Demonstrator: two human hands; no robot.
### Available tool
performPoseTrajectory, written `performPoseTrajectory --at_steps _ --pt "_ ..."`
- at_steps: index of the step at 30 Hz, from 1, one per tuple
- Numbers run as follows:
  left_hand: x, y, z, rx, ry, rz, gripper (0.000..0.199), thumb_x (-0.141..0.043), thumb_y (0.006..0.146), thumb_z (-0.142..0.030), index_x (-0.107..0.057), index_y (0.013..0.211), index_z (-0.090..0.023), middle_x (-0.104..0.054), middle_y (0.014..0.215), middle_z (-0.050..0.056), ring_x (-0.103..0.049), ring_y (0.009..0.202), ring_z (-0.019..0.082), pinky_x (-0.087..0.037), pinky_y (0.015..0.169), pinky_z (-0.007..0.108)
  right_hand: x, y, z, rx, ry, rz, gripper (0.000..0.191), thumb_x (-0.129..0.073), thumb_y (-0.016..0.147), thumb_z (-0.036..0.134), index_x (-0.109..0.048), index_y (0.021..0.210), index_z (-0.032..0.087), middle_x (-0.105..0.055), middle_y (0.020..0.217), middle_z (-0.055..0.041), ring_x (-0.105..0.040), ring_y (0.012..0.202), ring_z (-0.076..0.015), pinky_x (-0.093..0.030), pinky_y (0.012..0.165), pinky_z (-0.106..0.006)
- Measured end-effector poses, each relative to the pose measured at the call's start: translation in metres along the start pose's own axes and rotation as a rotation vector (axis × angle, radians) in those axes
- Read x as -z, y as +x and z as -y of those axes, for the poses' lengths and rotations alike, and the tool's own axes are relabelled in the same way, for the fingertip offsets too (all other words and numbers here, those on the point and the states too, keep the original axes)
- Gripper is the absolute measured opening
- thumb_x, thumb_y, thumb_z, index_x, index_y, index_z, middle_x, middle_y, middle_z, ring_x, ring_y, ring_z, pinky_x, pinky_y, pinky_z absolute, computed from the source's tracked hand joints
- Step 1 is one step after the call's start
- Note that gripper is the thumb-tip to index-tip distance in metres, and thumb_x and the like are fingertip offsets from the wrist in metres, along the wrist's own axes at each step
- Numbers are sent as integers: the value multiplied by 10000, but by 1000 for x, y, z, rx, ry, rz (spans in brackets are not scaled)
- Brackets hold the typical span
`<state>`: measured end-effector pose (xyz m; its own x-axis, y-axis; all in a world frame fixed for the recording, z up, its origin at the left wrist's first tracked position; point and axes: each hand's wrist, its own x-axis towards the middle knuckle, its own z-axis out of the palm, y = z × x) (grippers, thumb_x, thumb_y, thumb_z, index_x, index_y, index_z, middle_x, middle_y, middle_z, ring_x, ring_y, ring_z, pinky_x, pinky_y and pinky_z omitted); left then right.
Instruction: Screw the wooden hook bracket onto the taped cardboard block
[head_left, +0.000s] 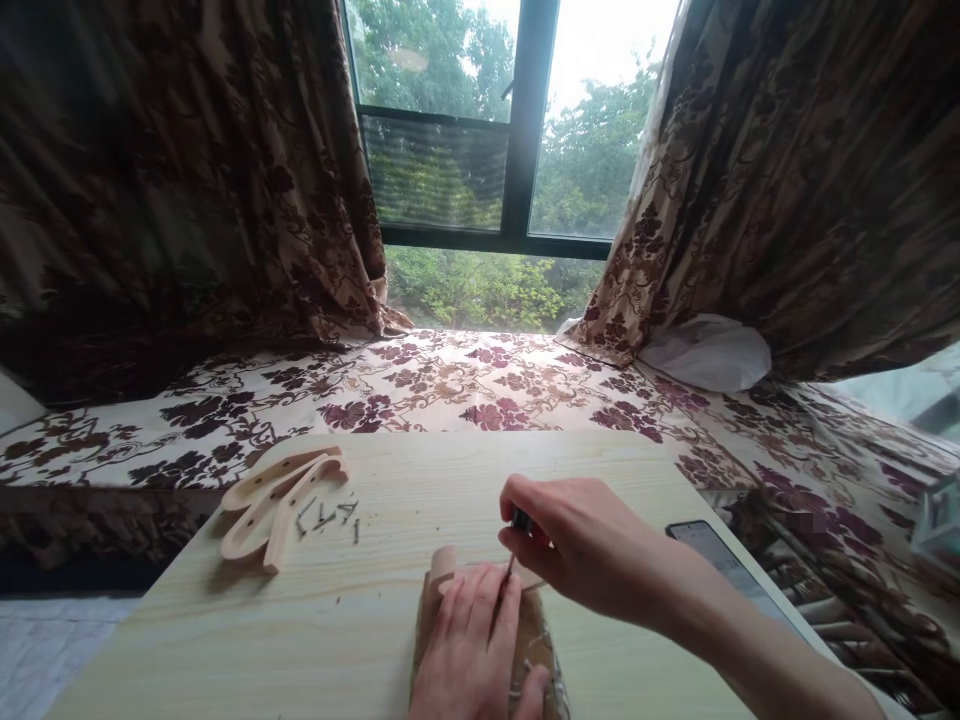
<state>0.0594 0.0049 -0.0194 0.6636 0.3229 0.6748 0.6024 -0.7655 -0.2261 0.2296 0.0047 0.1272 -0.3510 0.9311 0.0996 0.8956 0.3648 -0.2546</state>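
Note:
In the head view, my right hand (pixel 559 540) is closed around the dark handle of a screwdriver (pixel 520 519). Its thin shaft points down to the fingertips of my left hand (pixel 472 640). That hand lies flat, fingers stretched, pressing on a light wooden curved piece (pixel 442 563) that it mostly covers. Beneath is a brown block (pixel 546 650) with a shiny, plastic-like wrapping. Where the screwdriver's tip meets the wood is hidden by my fingers.
Curved wooden pieces with holes (pixel 281 500) lie on the pale wooden table (pixel 300 640) at left, beside several loose screws (pixel 326 518). A phone (pixel 731 570) rests at the right edge. Beyond are a ledge with floral cloth (pixel 480 385), a white bag (pixel 709 352) and curtains (pixel 300 180).

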Motion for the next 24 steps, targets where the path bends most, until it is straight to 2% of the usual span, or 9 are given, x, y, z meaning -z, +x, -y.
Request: performPoseTrajectory --at_steps 7,11,13,15,17,21,24 --pt "0 -4 0 22 24 99 571 -576 747 -379 -516 1250 -116 -585 1231 118 -520 1155 260 -425 953 373 -4 -25 -16 -111 147 -183 90 -494 911 306 -502 859 233 -562 614 50 -467 524 -107 -332 518 -225" --pt "3 -6 2 -18 47 61 497 -494 841 -477 -545 1220 -160 -612 1195 82 -529 1136 225 -355 1014 340 -17 -42 -23 -134 196 -284 103 -484 925 322 -502 857 246 -541 596 47 -492 495 -108 -386 493 -212" --pt "4 -7 2 -28 44 71 414 -427 900 -423 -556 1206 -177 -612 1195 80 -520 1150 213 -294 1065 342 -23 -46 -24 -138 197 -346 92 -500 916 309 -504 847 248 -542 590 42 -515 493 -112 -409 483 -204" --pt "3 -7 -1 -35 27 96 356 -385 925 -332 -560 1201 -191 -607 1205 76 -507 1168 202 -250 1095 347 -26 -46 -23 -132 214 -392 68 -515 908 281 -506 849 248 -557 596 44 -533 492 -106 -426 481 -189" --pt "2 -7 -5 19 0 74 334 -383 928 -304 -566 1182 -190 -604 1197 77 -503 1169 201 -236 1108 360 -27 -43 -23 -108 233 -419 53 -531 898 254 -506 852 245 -564 601 52 -530 483 -91 -428 477 -170" --pt "-3 -2 -8 141 -51 -23 451 -353 938 -480 -594 1128 -149 -604 1149 101 -522 1124 225 -201 1127 402 -25 -34 -24 -50 240 -443 63 -559 878 226 -508 842 232 -549 604 68 -515 478 -62 -417 476 -138" --pt "-3 1 -4 66 -21 36 435 -323 954 -436 -598 1141 -156 -615 1147 88 -534 1099 207 -230 1104 347 -24 -28 -24 -23 232 -420 84 -564 869 214 -507 808 222 -537 581 78 -514 474 -51 -408 482 -136"
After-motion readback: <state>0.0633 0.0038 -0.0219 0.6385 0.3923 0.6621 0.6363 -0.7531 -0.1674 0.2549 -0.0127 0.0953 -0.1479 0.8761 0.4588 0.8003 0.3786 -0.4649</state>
